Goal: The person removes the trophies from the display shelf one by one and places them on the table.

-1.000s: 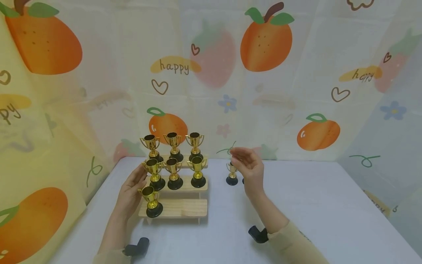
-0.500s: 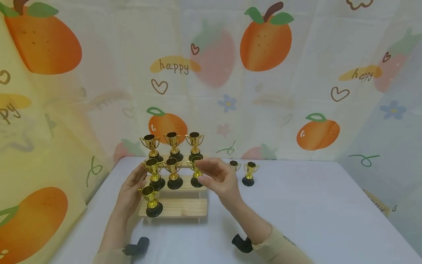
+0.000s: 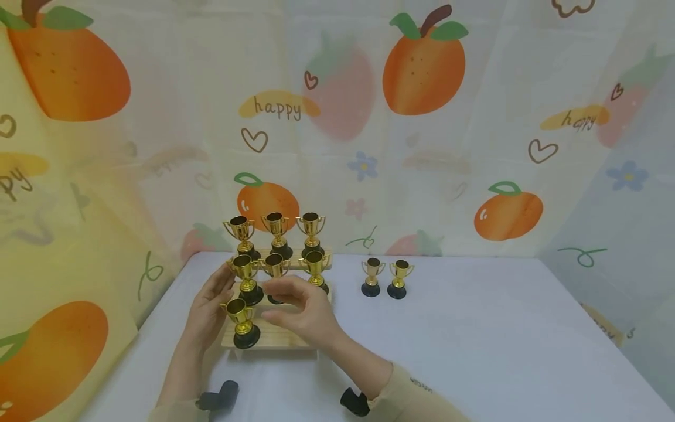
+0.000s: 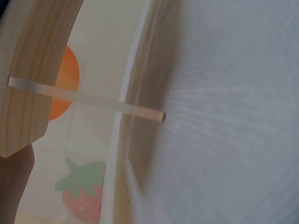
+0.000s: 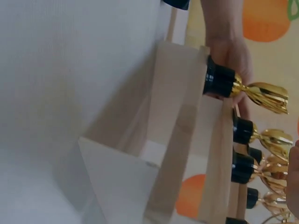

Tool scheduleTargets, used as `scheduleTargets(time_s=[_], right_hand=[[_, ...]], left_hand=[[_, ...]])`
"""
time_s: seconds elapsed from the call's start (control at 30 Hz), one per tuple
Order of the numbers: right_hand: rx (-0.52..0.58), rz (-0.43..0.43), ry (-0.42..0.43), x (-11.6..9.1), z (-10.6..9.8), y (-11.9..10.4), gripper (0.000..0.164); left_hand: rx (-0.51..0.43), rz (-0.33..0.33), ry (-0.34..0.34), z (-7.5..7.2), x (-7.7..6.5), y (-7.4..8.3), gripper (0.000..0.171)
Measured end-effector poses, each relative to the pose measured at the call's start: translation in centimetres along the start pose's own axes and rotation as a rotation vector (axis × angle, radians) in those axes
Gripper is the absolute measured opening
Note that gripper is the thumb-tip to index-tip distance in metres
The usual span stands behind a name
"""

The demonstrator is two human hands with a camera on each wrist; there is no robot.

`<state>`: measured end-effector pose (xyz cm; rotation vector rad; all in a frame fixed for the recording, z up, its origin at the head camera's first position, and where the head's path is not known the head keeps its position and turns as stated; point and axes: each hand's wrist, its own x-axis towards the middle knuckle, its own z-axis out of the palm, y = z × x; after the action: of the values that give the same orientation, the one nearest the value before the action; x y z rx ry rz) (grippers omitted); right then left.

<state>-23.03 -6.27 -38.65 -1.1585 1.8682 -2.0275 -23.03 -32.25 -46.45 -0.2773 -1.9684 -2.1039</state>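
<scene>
In the head view a three-tier wooden display stand (image 3: 232,339) holds small gold trophies on black bases. Three stand on the top tier, three on the middle one, and a single trophy (image 3: 241,321) at the left of the lowest. My left hand (image 3: 207,305) rests against the stand's left side, fingers fairly straight. My right hand (image 3: 308,313) hovers before the lower tiers, thumb and fingers apart, with nothing visible between them. It partly covers the middle-row centre trophy (image 3: 274,265) and the lowest tier's right part. In the right wrist view, the lowest trophy (image 5: 245,88) stands near the left hand.
To the right of the stand, two more trophies stand upright side by side on the white table (image 3: 474,340): one paler trophy (image 3: 372,275) and one yellower trophy (image 3: 400,278). A fruit-print cloth (image 3: 432,164) hangs behind. Black wrist mounts (image 3: 354,402) sit at both cuffs.
My right hand has moved left and down, from the two trophies on the table to the front of the stand. The left hand and the trophies have not visibly moved.
</scene>
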Motion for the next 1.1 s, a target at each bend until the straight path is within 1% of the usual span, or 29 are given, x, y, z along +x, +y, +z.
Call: scheduleTargets(time_s=[0.07,0.2,0.4,0.6,0.7,0.83,1.1], right_hand=[[-0.011,0.002,0.018,0.1,0.5,0.4,0.042],[-0.009,0.013,0.049,0.3,1.2,1.1,0.042],[-0.011,0.094,0.079,0.6,1.9,2.0,0.043],[-0.040,0.140,0.106,0.7,2.6,2.8,0.046],[-0.043,0.157,0.109,0.7,2.8,3.1,0.048],[-0.031,0.174,0.110,0.8,3.1,3.5,0.048],[-0.021,0.223,0.081,0.9,3.7,4.0,0.050]], left_hand=[[-0.001,0.015,-0.011,0.0,-0.1,0.0,0.059],[0.002,0.019,-0.018,0.0,-0.1,0.0,0.059],[-0.002,0.012,-0.010,0.0,-0.2,0.0,0.060],[-0.003,0.010,-0.003,0.2,-0.2,0.1,0.061],[-0.002,0.012,-0.004,0.2,-0.2,0.1,0.061],[-0.004,0.017,-0.008,0.2,-0.2,0.2,0.061],[0.001,0.021,-0.012,0.2,-0.2,0.2,0.059]])
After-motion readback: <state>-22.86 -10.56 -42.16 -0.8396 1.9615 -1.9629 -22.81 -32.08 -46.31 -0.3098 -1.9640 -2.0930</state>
